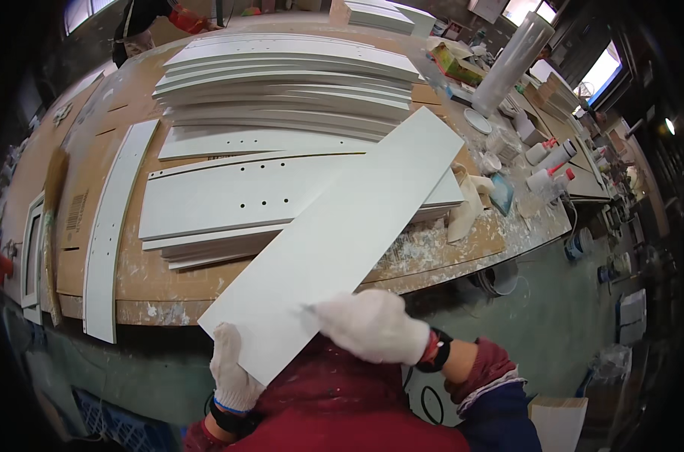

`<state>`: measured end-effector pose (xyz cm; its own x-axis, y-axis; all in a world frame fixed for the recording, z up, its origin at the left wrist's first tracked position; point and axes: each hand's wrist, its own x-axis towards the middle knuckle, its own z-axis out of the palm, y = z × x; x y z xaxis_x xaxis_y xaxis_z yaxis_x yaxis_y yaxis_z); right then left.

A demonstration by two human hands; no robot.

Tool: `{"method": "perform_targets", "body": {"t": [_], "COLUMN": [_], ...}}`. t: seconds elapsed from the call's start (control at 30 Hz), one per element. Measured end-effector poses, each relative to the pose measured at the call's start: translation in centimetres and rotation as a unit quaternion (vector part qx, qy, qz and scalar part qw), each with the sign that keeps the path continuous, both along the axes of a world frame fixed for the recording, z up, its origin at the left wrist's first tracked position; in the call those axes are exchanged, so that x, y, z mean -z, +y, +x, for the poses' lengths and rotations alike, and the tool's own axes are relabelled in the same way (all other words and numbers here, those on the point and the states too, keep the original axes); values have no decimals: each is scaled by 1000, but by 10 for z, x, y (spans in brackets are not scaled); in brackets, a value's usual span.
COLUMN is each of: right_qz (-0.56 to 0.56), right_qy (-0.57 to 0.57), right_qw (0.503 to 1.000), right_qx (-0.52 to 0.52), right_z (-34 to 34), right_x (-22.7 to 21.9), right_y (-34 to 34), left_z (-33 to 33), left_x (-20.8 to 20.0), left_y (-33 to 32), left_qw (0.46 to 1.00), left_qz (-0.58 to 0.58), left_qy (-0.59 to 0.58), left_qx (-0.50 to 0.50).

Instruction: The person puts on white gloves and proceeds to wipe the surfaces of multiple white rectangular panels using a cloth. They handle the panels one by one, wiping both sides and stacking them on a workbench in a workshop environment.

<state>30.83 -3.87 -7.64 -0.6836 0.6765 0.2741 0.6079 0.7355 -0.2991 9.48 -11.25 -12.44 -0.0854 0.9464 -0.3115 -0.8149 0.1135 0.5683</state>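
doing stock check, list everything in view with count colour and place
Plain board: 1, white, slanting across centre
Lower stack: several boards, white, centre
Upper stack: many boards, white, behind it
Narrow board: 1, white, left
Frame: 1, whitish, left
Roll: 1, clear, upper right
Bottles: several, mostly white, right
Other clutter: uncountable, mixed, right
Worktable: 1, brown, under boards
Crate: 1, blue, lower left
Other person: 1, dark clothing, upper left
Small object: 1, greyish, over board
Left hand: 1, white glove, gripping board
Right hand: 1, white glove, holding small object

Workshop, paint-spattered workbench (534, 224), stacked white drilled panels (282, 96), bottles (560, 156), buckets (580, 245) on a green floor (462, 324)
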Motion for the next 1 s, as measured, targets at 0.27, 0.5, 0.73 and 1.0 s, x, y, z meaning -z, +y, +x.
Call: {"method": "perform_targets", "body": {"t": [0.27, 0.5, 0.73, 1.0], "right_qz": [23, 20, -278, -237], "right_qy": [12, 58, 422, 627], "right_qw": [956, 844, 817, 703], "right_qx": [291, 534, 278, 240], "right_z": [134, 231, 130, 83], "right_x": [-6, -14, -19, -26], "right_y": [121, 154, 80, 36], "left_z": [-56, -78, -118, -98], "left_x": [26, 24, 53, -34], "left_y": [-30, -41, -66, -55], "left_qw": [991, 979, 964, 826], "left_qz": [13, 2, 1, 107], "left_qy": [104, 142, 245, 546], "left_qx": [-84, -144, -108, -92]}}
